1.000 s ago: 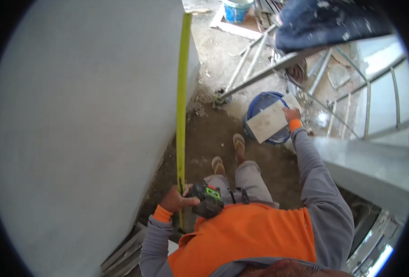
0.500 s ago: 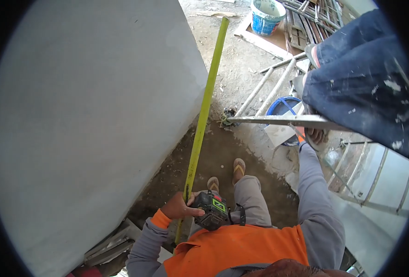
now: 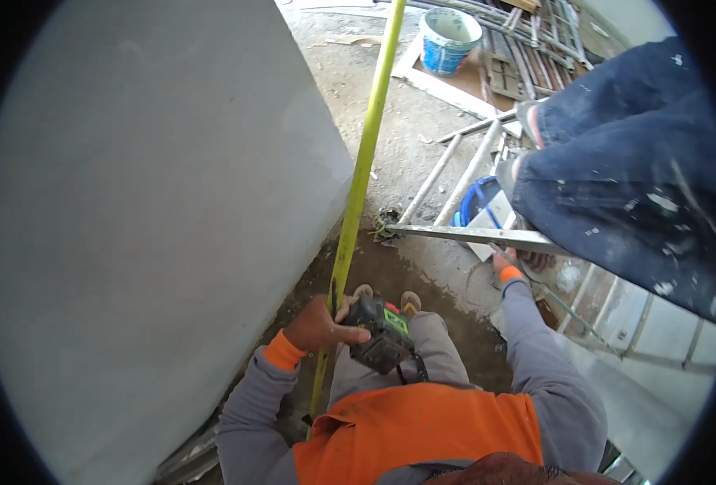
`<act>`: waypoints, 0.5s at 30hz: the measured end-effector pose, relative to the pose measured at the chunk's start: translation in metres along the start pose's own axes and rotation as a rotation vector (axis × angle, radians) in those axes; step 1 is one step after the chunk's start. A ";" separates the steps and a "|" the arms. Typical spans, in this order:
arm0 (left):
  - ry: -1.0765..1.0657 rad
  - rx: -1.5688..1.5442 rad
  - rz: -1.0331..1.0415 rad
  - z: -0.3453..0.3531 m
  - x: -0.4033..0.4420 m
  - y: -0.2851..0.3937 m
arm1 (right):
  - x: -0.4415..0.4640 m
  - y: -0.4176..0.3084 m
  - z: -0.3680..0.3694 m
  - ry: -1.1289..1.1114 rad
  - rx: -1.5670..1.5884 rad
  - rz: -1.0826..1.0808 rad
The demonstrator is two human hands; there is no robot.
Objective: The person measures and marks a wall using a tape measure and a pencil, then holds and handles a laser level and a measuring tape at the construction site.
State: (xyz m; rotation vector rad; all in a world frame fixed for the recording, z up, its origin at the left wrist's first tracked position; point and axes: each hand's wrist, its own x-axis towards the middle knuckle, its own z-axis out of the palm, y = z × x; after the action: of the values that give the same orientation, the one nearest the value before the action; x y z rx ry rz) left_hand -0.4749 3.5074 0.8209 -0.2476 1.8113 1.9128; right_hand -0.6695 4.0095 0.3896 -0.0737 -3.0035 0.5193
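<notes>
My left hand (image 3: 313, 323) is closed around a long yellow-green bar (image 3: 354, 206) that stands tilted beside the white wall. Its thumb lies on a chunky black device (image 3: 380, 335) with a bright green panel, which sits against the bar in front of my lap. My right hand (image 3: 505, 260) is stretched forward below the ladder rail, fingers curled and partly hidden. The lower end of a flat white board (image 3: 486, 236) meets it, but I cannot tell for certain what it grips. Behind the board is a blue bucket (image 3: 467, 202).
A metal ladder (image 3: 471, 234) extends to the right. On it stands another person in paint-spotted dark trousers (image 3: 617, 186). A blue-and-white bucket (image 3: 447, 50) stands behind, near stacked poles and planks (image 3: 528, 56). The smooth white wall (image 3: 156, 202) fills the left side.
My left hand, the bar and the black device have shifted up in view. My right hand has come back toward me from behind the ladder rail and shows more clearly.
</notes>
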 end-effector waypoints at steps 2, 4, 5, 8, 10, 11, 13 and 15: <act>0.000 -0.033 0.082 -0.010 0.009 0.007 | -0.055 -0.089 -0.120 -0.275 -0.248 0.017; -0.032 0.066 0.066 -0.026 0.019 0.022 | -0.100 -0.121 -0.178 -0.354 -0.176 0.095; -0.032 0.156 0.044 -0.032 0.022 0.034 | -0.123 -0.132 -0.203 -0.447 -0.098 0.143; 0.018 0.294 0.290 -0.043 0.039 0.079 | -0.181 -0.130 -0.236 -0.422 -0.016 0.285; -0.030 0.216 0.190 -0.040 0.043 0.119 | -0.201 -0.138 -0.263 -0.424 0.045 0.374; -0.053 0.131 0.084 -0.039 0.048 0.135 | -0.211 -0.140 -0.273 -0.436 0.102 0.440; -0.061 0.069 0.120 -0.038 0.074 0.147 | -0.218 -0.147 -0.289 -0.389 0.085 0.456; -0.062 0.003 0.152 -0.035 0.100 0.164 | -0.210 -0.168 -0.318 -0.368 0.205 0.491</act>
State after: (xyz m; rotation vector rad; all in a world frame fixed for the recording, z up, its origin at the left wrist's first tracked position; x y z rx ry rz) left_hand -0.6440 3.4961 0.9179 -0.0503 1.8381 1.9967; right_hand -0.4339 3.9444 0.7273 -0.7971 -3.2531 0.9773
